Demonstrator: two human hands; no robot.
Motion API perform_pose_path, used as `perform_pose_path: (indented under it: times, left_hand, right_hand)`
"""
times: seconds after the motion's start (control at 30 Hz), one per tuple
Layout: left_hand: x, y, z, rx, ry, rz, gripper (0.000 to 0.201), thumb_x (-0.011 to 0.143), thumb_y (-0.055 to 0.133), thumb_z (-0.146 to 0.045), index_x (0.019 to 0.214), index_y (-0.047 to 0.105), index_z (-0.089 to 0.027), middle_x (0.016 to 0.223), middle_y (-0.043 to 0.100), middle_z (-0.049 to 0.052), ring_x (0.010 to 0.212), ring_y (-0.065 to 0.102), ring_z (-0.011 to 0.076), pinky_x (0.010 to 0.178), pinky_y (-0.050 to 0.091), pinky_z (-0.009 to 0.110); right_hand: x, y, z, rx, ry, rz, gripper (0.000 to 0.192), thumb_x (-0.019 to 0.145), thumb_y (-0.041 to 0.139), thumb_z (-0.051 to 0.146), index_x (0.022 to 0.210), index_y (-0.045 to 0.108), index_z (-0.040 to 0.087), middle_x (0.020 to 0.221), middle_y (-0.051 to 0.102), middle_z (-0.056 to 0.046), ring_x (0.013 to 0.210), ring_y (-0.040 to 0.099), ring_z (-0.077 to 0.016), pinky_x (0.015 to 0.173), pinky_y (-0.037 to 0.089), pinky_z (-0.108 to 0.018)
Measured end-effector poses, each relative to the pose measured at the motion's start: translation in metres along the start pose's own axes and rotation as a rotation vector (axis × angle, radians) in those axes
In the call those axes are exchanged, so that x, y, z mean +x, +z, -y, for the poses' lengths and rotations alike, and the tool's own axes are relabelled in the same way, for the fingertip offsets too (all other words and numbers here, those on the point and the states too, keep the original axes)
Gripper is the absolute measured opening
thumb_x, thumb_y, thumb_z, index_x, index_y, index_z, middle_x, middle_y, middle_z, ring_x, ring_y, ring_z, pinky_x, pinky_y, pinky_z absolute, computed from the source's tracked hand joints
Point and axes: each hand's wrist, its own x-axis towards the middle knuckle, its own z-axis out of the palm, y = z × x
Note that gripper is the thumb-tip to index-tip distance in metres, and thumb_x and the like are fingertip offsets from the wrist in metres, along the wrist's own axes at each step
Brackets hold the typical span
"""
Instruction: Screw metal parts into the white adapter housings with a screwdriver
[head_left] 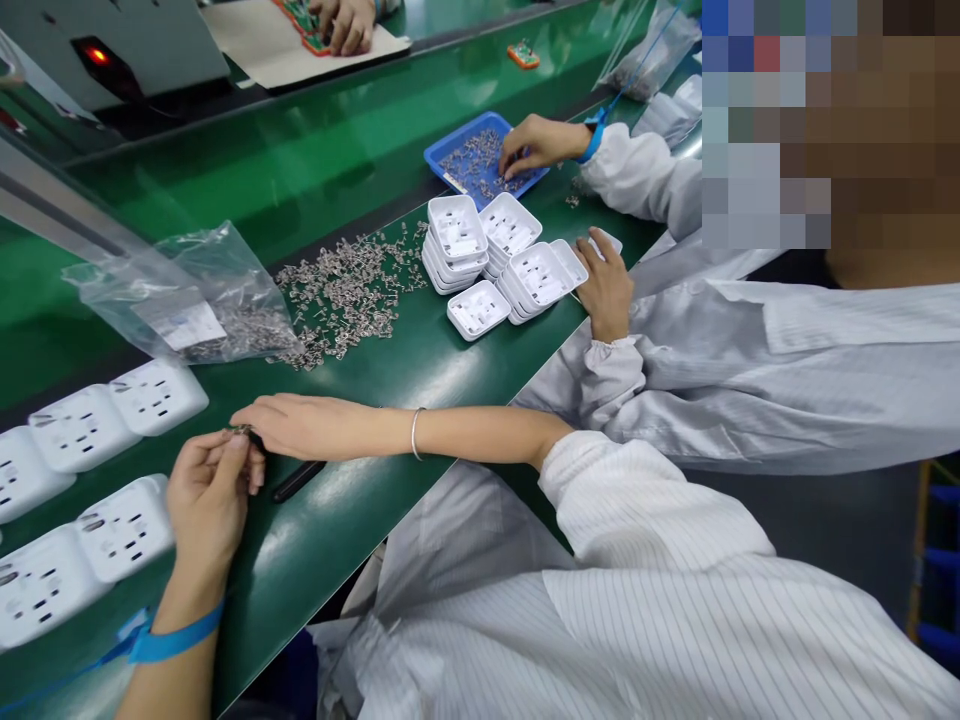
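My left hand point(214, 490), a blue band on its wrist, is closed in a pinch on a small metal clip point(241, 430). My right hand point(300, 425), with a silver bracelet on the wrist, comes in from the right and meets the left fingertips. Its fingers are bent together there, and what they hold is hidden. A black pen-like tool point(298, 481) lies on the green table under my right wrist. White socket covers point(124, 525) with slots lie in two rows beside my left hand. Loose metal clips point(349, 295) are heaped beyond my hands.
A clear plastic bag point(202, 310) of clips lies by the heap. Stacked white covers point(457, 235) stand farther right. A co-worker's hand point(529, 145) reaches into a blue tray point(450, 160) of clips; the other hand point(607, 285) is by the stacks. Another person's hand point(345, 22) is across the bench.
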Motion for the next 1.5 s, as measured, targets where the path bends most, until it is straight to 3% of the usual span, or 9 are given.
perform_pose_path:
  times: [0.13,0.27,0.4,0.77,1.13,1.33,1.5]
  left_hand:
    - [0.002,0.004,-0.002,-0.086,-0.011,-0.041,0.031,0.072,0.082,-0.034,0.087,0.058,-0.020,0.056,0.061,-0.007,0.041,0.048,0.0092,0.036,0.033,0.020]
    - [-0.001,0.004,0.001,-0.087,0.014,0.000,0.029,0.078,0.079,-0.035,0.093,0.061,-0.017,0.064,0.066,-0.004,0.041,0.049,0.0067,0.037,0.034,0.018]
    - [0.000,0.001,0.007,-0.079,0.043,0.012,0.034,0.080,0.079,-0.044,0.095,0.063,-0.018,0.069,0.068,-0.002,0.039,0.046,0.0043,0.037,0.032,0.018]
    - [-0.004,0.005,0.002,-0.081,0.055,0.030,0.045,0.076,0.082,-0.055,0.084,0.059,-0.017,0.067,0.064,-0.003,0.041,0.045,0.0028,0.038,0.028,0.018]
    - [-0.001,0.004,0.004,-0.119,0.021,-0.130,0.041,0.069,0.087,-0.045,0.073,0.059,-0.016,0.059,0.061,-0.004,0.038,0.041,0.0024,0.036,0.024,0.018]
    - [-0.003,0.005,0.004,-0.046,0.052,-0.061,0.041,0.065,0.089,-0.045,0.069,0.060,-0.016,0.050,0.055,-0.006,0.040,0.041,0.0028,0.041,0.030,0.016]
    - [-0.006,0.007,0.006,0.014,0.121,-0.079,0.037,0.073,0.084,-0.047,0.075,0.061,-0.017,0.052,0.053,-0.007,0.041,0.042,0.0035,0.042,0.031,0.017]
  right_hand:
    - [0.002,-0.007,-0.003,-0.268,-0.085,0.059,0.023,0.103,0.043,0.021,0.116,0.060,0.013,0.115,0.066,-0.007,0.112,0.060,-0.0172,0.105,0.049,-0.029]
    - [0.000,-0.010,0.000,0.104,0.052,-0.009,0.024,0.102,0.042,0.014,0.118,0.058,0.009,0.119,0.067,-0.011,0.115,0.060,-0.0156,0.108,0.048,-0.030]
    - [-0.003,-0.010,-0.001,0.384,0.147,-0.056,0.022,0.104,0.043,0.023,0.113,0.061,0.014,0.112,0.069,-0.008,0.107,0.065,-0.0160,0.101,0.050,-0.032]
    - [-0.008,-0.007,0.003,0.407,0.156,0.003,0.025,0.103,0.043,0.027,0.123,0.054,0.016,0.108,0.072,-0.008,0.104,0.070,-0.0181,0.096,0.054,-0.033]
    - [-0.009,-0.003,0.000,0.563,0.180,-0.081,0.020,0.102,0.049,0.033,0.114,0.053,0.017,0.095,0.072,-0.004,0.083,0.070,-0.0115,0.084,0.057,-0.026]
    - [-0.010,-0.002,-0.001,0.620,0.156,-0.032,0.025,0.102,0.052,0.038,0.115,0.055,0.017,0.091,0.071,-0.002,0.079,0.068,-0.0106,0.080,0.057,-0.025]
    - [-0.008,-0.002,-0.001,0.714,0.204,0.005,0.030,0.099,0.057,0.042,0.117,0.055,0.018,0.082,0.069,0.001,0.072,0.065,-0.0093,0.074,0.056,-0.023]
